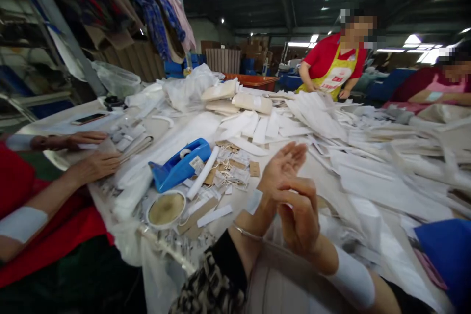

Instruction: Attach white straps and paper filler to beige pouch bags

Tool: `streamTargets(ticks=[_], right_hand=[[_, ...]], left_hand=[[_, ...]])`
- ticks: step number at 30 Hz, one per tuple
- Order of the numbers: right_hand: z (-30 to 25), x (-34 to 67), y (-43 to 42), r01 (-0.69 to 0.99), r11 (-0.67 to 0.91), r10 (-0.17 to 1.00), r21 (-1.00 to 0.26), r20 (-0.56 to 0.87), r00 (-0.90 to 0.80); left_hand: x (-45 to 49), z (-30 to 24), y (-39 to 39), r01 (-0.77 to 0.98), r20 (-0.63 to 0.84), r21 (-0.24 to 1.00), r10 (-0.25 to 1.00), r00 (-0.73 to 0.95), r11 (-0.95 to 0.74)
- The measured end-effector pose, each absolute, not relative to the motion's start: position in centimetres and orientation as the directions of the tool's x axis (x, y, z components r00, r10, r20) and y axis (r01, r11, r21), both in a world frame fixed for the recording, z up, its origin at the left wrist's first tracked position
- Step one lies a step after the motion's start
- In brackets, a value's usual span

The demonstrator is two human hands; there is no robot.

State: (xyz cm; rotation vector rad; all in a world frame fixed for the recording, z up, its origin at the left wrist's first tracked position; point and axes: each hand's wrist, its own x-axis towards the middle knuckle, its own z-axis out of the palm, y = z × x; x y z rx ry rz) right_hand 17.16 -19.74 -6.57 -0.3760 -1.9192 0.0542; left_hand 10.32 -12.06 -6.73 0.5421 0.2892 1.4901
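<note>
Hands raised together over tabletop (pixel 235 201), nr centre. Left hand (pixel 281 169) palm-up, fingers spread, grip released. Right hand (pixel 300 218) overlaps it, fingers curled loosely; can't tell if anything is pinched between. Nearest items: small beige card tags w/ string (pixel 230 167), blue plastic tape dispenser (pixel 178 164). Advice: keep wrists low, fingertips steady for small pieces.

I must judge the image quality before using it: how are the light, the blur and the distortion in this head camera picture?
Head view: the ceiling lamps glare and bleach the far right; the hall roof stays dark. The left hand and right hand are a little soft, and the white pieces on the table smear toward the right. The wide lens bends the edges; the blue tape dispenser is fairly sharp.
</note>
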Motion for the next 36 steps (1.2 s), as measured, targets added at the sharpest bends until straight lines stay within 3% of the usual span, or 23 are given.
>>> streamTargets(ticks=[3, 6, 9, 12, 16, 23, 31, 36], right_hand=[[-6.6, 16.6, -19.4, 0.14, 0.954, 0.295, -0.264, 0.752, -0.589], [-7.3, 16.2, -19.0, 0.228, 0.939, 0.324, -0.257, 0.437, -0.839], [-8.6, 16.4, -18.8, 0.28, 0.95, 0.298, -0.141, 0.13, -0.946], [-9.8, 16.9, -18.7, 0.293, 0.956, 0.293, -0.033, -0.012, -0.956], [-10.7, 17.1, -18.4, 0.268, 0.963, 0.268, 0.016, -0.004, -0.963], [-9.8, 16.8, -18.5, 0.274, 0.961, 0.274, 0.037, 0.008, -0.962], [-8.2, 17.0, -18.6, 0.323, 0.945, 0.321, 0.044, 0.046, -0.946], [-8.3, 17.4, -18.6, 0.326, 0.943, 0.322, 0.063, 0.062, -0.945]], left_hand=[[3.7, -6.7, -14.9, -0.764, -0.044, 0.634, 0.981, -0.188, -0.118], [0.1, -8.0, -21.2, -0.476, -0.035, 0.852, 0.882, -0.47, -0.219], [-0.3, -10.5, -28.0, -0.363, -0.137, 0.931, 0.902, -0.41, -0.024], [0.9, -13.1, -32.4, -0.382, -0.311, 0.892, 0.943, -0.123, 0.244], [2.1, -14.6, -34.1, -0.347, -0.347, 0.868, 0.934, 0.083, 0.354], [2.6, -14.0, -33.7, -0.334, -0.386, 0.856, 0.917, 0.096, 0.395], [3.7, -13.7, -33.6, -0.106, -0.373, 0.92, 0.926, 0.064, 0.377], [4.9, -13.5, -32.9, -0.209, -0.344, 0.909, 0.932, 0.112, 0.36]])
